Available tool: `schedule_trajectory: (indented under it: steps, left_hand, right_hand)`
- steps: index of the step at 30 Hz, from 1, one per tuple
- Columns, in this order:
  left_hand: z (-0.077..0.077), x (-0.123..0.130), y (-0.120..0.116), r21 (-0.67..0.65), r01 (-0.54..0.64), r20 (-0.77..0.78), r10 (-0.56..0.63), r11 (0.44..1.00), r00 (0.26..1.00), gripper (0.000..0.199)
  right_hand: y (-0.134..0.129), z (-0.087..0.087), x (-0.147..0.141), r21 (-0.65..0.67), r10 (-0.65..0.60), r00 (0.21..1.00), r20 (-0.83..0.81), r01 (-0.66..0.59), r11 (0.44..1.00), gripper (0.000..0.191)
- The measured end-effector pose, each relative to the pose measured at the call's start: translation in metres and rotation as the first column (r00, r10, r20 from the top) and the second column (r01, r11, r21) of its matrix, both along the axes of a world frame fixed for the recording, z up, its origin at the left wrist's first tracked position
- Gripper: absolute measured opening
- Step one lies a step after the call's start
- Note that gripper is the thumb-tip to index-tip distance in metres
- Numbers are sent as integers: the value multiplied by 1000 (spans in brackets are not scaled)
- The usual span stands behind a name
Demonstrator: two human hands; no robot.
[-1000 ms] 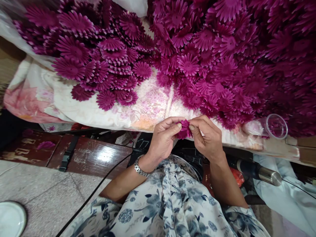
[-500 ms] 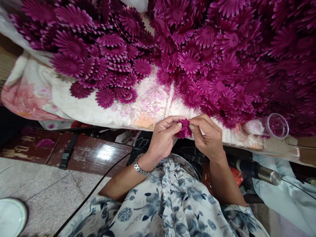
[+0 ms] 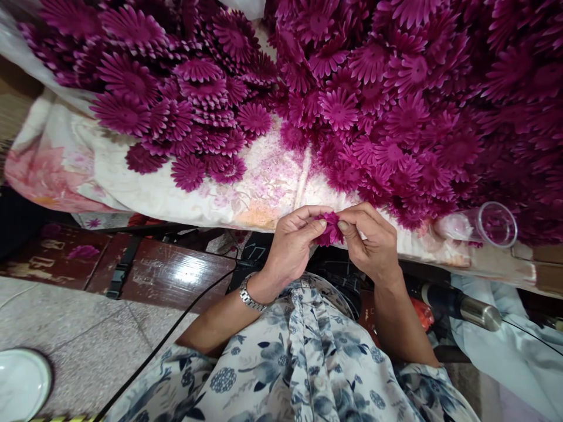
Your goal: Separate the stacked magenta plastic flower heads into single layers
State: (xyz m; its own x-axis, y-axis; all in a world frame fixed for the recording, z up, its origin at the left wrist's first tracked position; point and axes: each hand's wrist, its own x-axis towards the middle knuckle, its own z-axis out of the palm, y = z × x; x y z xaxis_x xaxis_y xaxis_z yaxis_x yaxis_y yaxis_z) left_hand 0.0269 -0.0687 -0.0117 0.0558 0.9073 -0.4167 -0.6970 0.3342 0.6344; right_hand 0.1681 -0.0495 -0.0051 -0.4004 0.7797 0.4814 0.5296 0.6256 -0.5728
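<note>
A small magenta artificial flower (image 3: 331, 230) is pinched between both hands just off the table's front edge. My left hand (image 3: 295, 243) grips its left side between thumb and fingers, with a metal watch on that wrist. On the other side, my right hand (image 3: 372, 239) has thumb and forefinger closed on the flower's petals. Fingers cover part of the flower, so its centre is hard to make out. Beyond the hands, a loose heap of magenta flower heads (image 3: 391, 153) covers the right of the table, and stacked ones (image 3: 127, 114) lie at the left.
A floral cloth (image 3: 105, 176) covers the table. At its right front edge, a clear plastic cup (image 3: 496, 225) lies on its side. Below are a dark steel-capped flask (image 3: 479, 312), a brown wooden bench (image 3: 176, 271) and a black cable (image 3: 169, 335). A pale round lid (image 3: 21, 384) is at lower left.
Both hands stay in place on the flower, with hardly any finger movement. The whole view has shifted very slightly.
</note>
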Motion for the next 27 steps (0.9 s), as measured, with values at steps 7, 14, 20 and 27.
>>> schedule_trajectory:
  steps: [7,14,20,27]
  left_hand:
    - [3,5,2,-1,-39,-91,39,999,995,12]
    - [0,12,1,8,-136,-192,135,991,972,13]
    - [2,8,7,27,-205,-263,205,978,943,12]
    - [6,1,11,4,-208,-211,204,978,956,9]
  right_hand:
    - [-2,-2,-1,127,-1,994,107,-12,992,11]
    - [-7,-5,-6,265,-127,986,106,95,960,12]
    - [-6,-2,-1,362,-287,958,3,266,893,13]
    - [46,37,33,493,-524,849,67,428,757,18]
